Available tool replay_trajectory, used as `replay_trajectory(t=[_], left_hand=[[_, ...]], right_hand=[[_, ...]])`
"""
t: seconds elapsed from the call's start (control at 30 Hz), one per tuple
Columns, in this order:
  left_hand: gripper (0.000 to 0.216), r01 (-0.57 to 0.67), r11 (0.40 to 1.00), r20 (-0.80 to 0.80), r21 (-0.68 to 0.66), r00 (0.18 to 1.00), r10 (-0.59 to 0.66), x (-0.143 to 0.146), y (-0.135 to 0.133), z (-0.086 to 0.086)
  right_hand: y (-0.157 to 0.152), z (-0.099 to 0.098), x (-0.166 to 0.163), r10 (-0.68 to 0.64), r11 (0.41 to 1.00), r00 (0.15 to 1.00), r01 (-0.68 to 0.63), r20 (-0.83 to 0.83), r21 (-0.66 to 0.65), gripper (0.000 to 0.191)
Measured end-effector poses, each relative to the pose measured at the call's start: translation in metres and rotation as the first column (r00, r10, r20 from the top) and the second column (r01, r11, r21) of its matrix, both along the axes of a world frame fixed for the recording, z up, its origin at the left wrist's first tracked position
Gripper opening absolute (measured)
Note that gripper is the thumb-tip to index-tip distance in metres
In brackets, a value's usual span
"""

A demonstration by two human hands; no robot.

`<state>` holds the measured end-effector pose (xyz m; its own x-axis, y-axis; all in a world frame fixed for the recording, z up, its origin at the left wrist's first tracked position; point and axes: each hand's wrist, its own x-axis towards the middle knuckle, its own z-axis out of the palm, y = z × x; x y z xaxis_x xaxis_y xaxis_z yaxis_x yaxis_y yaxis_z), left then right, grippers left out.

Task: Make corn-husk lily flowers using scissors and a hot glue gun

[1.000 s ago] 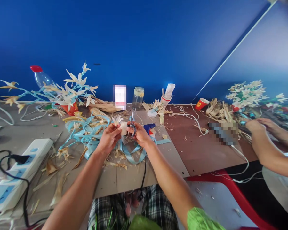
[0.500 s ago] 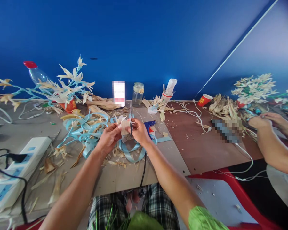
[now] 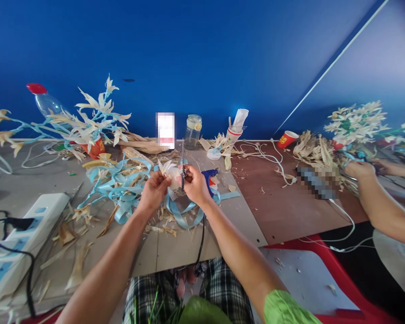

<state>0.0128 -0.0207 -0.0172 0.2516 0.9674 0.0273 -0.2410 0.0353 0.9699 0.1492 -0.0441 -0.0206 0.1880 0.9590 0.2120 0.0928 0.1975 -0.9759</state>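
Between the fingers of my left hand [image 3: 155, 190] is a small pale corn husk flower [image 3: 166, 167], its petals pointing up. A pale piece of husk [image 3: 174, 191] spreads from it toward the right. My right hand [image 3: 195, 183] is closed around dark-handled scissors [image 3: 182, 155], their blades upright beside the husk. Whether the blades touch the husk I cannot tell. Light blue ribbon [image 3: 126, 198] lies tangled below and left of my hands, with another loop [image 3: 189, 218] under them. Just right of my right hand lies a blue glue gun [image 3: 209, 176].
Husk flower branches [image 3: 97, 108] stand in a red cup at the left back. A power strip [image 3: 27, 238] lies at left. Behind my hands stand a phone [image 3: 165, 130] and a glass jar [image 3: 193, 132]. Another person's hands [image 3: 361, 171] work at the far right. Husk scraps litter the table.
My left hand and the flower have shifted slightly left and turned, so the petals show more. The scissors stay upright in my right hand. The other person's hands have moved slightly left.
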Motion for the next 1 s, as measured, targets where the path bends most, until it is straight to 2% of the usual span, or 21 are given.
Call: replay_trajectory(t=[0.17, 0.3, 0.47, 0.6, 0.7, 0.8, 0.9, 1.0], left_hand=[[0.02, -0.058, 0.997, -0.057, 0.043, 0.997, 0.06, 0.003, -0.001, 0.001], [0.021, -0.104, 0.995, -0.066, 0.002, 0.992, 0.104, 0.0, -0.001, 0.002], [0.027, -0.173, 0.984, 0.037, -0.042, 0.984, 0.174, -0.008, 0.007, -0.001], [0.03, -0.239, 0.969, 0.115, -0.064, 0.963, 0.245, -0.011, 0.012, -0.001], [0.032, -0.268, 0.96, 0.147, -0.076, 0.95, 0.277, -0.012, 0.011, 0.002], [0.033, -0.308, 0.948, 0.169, -0.073, 0.933, 0.316, -0.013, 0.01, 0.004], [0.031, -0.345, 0.937, 0.198, -0.055, 0.916, 0.349, -0.015, 0.011, 0.005], [0.029, -0.373, 0.927, 0.214, -0.049, 0.902, 0.374, -0.016, 0.014, 0.004]], right_hand=[[0.0, -0.005, 0.0, -0.064, 0.998, 0.994, 0.063, 0.093, 0.009, 0.039], [-0.001, -0.001, 0.001, -0.079, 0.996, 0.997, 0.078, 0.014, 0.033, 0.043], [-0.007, 0.007, 0.001, 0.064, 0.997, 0.983, -0.071, -0.174, -0.034, 0.046], [-0.015, 0.011, -0.005, 0.15, 0.984, 0.979, -0.161, -0.141, -0.073, 0.039], [-0.02, 0.01, -0.009, 0.203, 0.971, 0.978, -0.208, -0.057, -0.114, 0.038], [-0.024, 0.008, -0.009, 0.233, 0.967, 0.959, -0.21, 0.16, -0.146, 0.037], [-0.027, 0.008, -0.009, 0.221, 0.974, 0.884, -0.184, 0.411, -0.13, 0.034], [-0.029, 0.009, -0.01, 0.208, 0.978, 0.816, -0.181, 0.54, -0.102, 0.034]])
